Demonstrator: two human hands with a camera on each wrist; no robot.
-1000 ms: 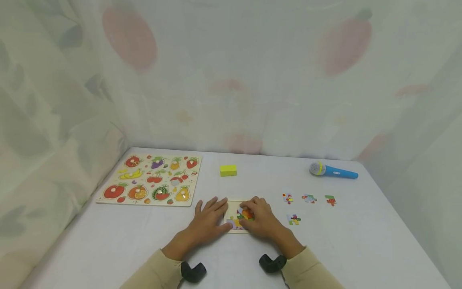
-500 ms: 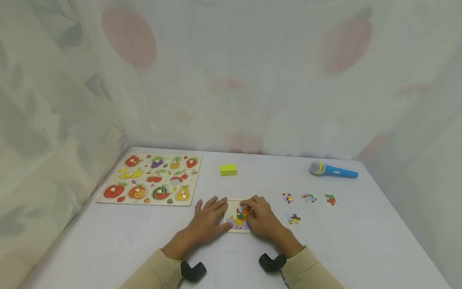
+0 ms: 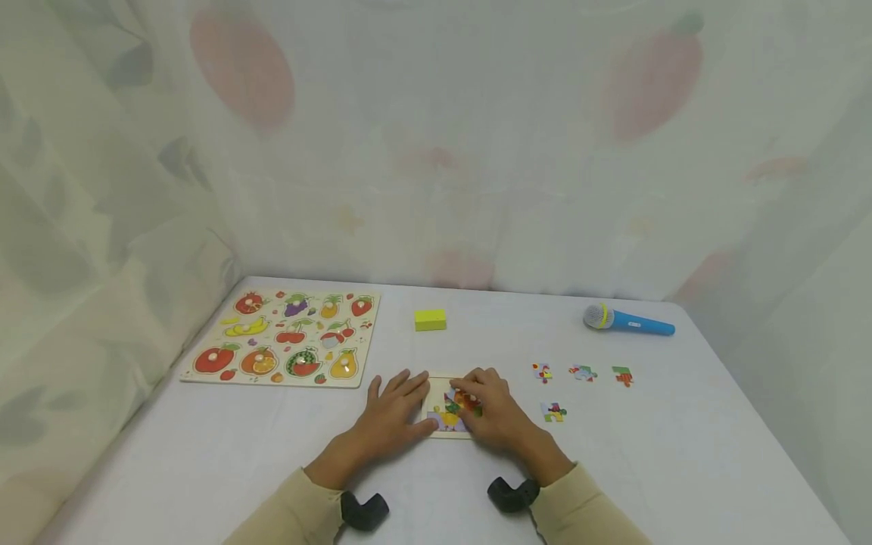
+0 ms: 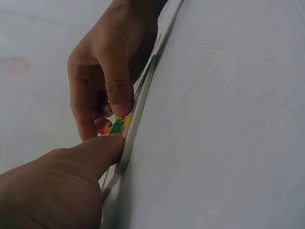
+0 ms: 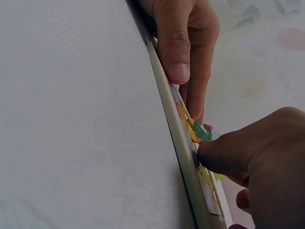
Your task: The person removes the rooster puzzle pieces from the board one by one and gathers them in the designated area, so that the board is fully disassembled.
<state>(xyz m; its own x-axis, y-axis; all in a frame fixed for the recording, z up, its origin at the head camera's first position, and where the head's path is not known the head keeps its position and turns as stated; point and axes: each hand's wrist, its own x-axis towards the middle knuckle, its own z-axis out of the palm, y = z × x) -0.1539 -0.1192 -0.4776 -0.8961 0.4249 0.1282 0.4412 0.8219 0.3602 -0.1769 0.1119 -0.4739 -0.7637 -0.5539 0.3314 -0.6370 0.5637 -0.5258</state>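
Note:
A small jigsaw board (image 3: 436, 390) with a pale wooden rim lies on the white table, its lower part filled with purple and yellow pieces. My left hand (image 3: 395, 418) rests flat at the board's left edge, fingers spread and thumb on its lower left corner. Over the right part of the board, my right hand (image 3: 499, 412) pinches a colourful puzzle piece (image 3: 470, 401) between thumb and fingers. In the right wrist view this piece shows green and orange (image 5: 202, 132), tilted close over the board, with my right thumb right at it. My fingers hide part of it.
Several loose puzzle pieces (image 3: 554, 412) lie to the right of the board. A yellow block (image 3: 430, 320) stands behind it. At the back right is a blue toy microphone (image 3: 630, 322); a fruit peg puzzle (image 3: 286, 341) occupies the back left. Printed curtains surround the table.
My right thumb and fingers have shifted slightly on the board, and the pinched piece has changed position a little beneath them. My left hand has stayed in place.

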